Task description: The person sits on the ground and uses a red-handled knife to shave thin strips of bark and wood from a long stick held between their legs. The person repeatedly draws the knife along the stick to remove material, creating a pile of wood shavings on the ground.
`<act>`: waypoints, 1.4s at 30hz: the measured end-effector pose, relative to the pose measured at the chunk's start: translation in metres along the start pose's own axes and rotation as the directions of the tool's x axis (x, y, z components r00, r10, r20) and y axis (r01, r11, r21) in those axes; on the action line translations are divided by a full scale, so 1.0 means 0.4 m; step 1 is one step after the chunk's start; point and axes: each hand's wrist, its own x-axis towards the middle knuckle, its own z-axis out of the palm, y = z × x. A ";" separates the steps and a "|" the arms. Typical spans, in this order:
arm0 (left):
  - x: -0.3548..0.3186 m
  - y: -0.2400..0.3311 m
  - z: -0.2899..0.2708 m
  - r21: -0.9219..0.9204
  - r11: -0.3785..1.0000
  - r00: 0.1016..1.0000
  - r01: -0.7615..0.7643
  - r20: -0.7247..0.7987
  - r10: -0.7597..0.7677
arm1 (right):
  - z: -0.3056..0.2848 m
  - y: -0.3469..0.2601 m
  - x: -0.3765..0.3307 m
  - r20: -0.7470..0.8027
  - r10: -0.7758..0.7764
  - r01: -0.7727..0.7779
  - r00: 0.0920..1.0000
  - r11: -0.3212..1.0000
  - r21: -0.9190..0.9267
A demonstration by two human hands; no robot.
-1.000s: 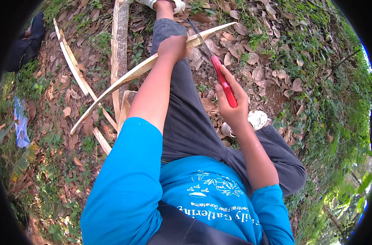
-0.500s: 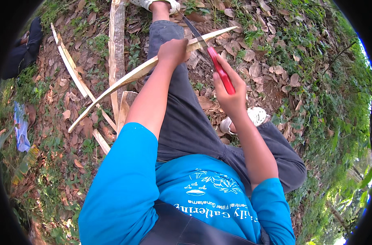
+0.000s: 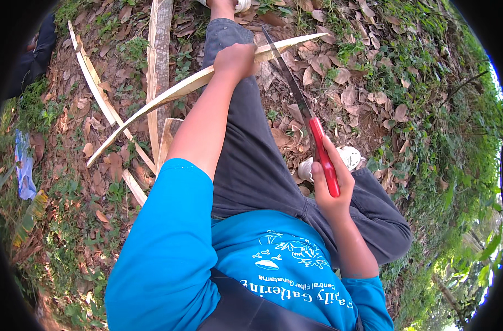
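A: And back it comes; the right hand (image 3: 339, 185), fingers wrapped round the red grip of the handsaw (image 3: 317, 132), has drawn well in toward the body; half a second ago it was right up near the wood!

B: And the left hand (image 3: 235, 62)?

A: Barely shifted; it's clenched round the pale, curved wooden strip (image 3: 177, 91), holding it over the outstretched grey trouser leg (image 3: 246, 127); the strip's long end sweeps down to the left, above the split pieces (image 3: 91, 77) on the ground.

B: So what does that mean for the work?

A: Looks like a pull stroke to me; only the blade's far end now crosses the strip, just right of the left hand; any cut is too small to make out, so its depth I can't tell.
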 end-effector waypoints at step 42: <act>-0.037 -0.017 0.036 -0.099 0.994 0.999 -0.040 -0.024 0.038 | -0.034 -0.033 0.005 -0.147 -0.110 0.144 0.983 0.959 0.246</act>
